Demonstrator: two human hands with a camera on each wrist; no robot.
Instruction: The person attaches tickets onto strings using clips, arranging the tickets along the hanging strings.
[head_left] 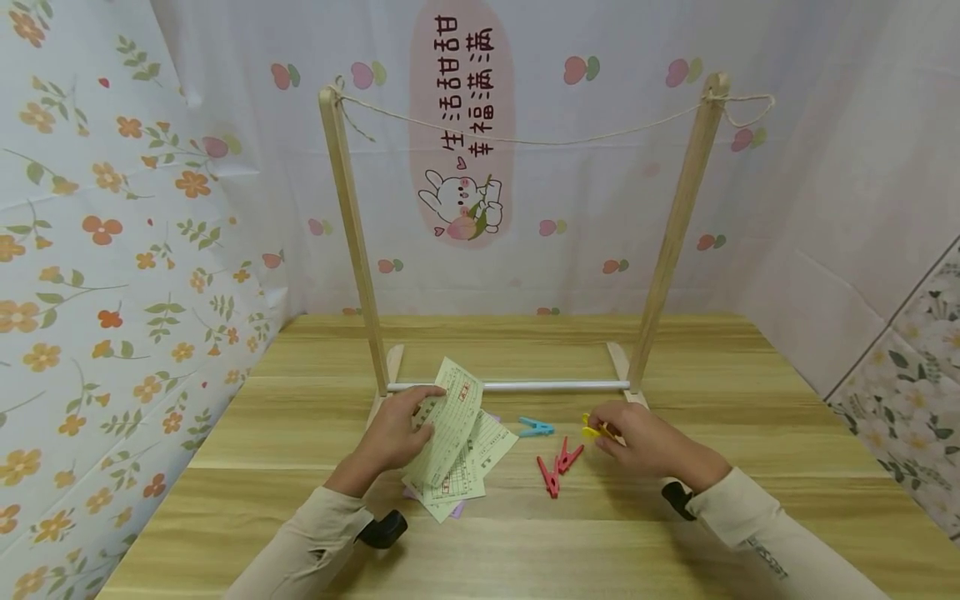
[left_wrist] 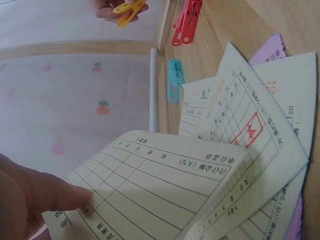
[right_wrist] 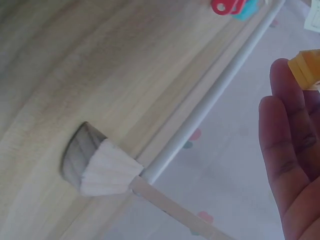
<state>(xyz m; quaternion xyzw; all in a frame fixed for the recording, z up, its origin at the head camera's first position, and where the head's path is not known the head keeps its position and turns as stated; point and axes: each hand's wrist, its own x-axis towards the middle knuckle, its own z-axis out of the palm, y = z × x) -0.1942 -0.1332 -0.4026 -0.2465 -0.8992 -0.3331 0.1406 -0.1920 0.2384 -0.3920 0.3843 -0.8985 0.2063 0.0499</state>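
My left hand [head_left: 393, 433] pinches a pale green printed form slip [head_left: 453, 417] by its edge, lifted and tilted above other slips. In the left wrist view the thumb lies on the printed grid. Beneath it, several overlapping slips [head_left: 491, 442] lie on the table, one with a red stamp, and a purple sheet [left_wrist: 270, 52] peeks out. My right hand [head_left: 645, 437] holds a yellow clothespin [head_left: 590, 431] between thumb and fingers, just above the table. Between the hands lie a blue clothespin [head_left: 536, 427] and two red clothespins [head_left: 550, 477].
Behind the hands stands a wooden frame, with a left post [head_left: 352, 242], a right post [head_left: 678, 233] and a white bottom rod [head_left: 555, 386]. A thin string [head_left: 525, 142] sags between the post tops. Printed cloth [head_left: 570, 192] hangs at the back.
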